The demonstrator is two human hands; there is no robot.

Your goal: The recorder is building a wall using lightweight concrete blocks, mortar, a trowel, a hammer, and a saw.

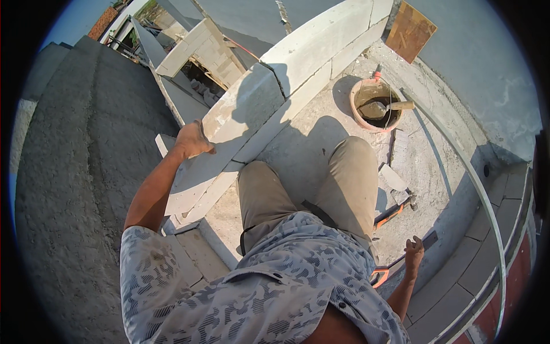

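Observation:
At centre left my left hand [195,140] grips the top edge of a pale lightweight block [195,172] in a low wall. My shadow falls across that wall [309,46]. My right hand [412,255] hangs at the lower right with its fingers bent and apart, holding nothing visible, beside a dark flat blade or bar [428,241]. Orange-handled tools [389,217] lie beside my right leg, partly hidden. Farther up lie small block offcuts [392,176]. A round bucket [361,117] of grey mortar holds a wooden-handled trowel [404,105].
A brown board [409,31] leans at the top right. A long metal strip [475,178] runs down the right side, above a lower block ledge [478,252]. At left is a rough grey concrete surface [63,183], with partly built block walls and an opening [200,63] beyond.

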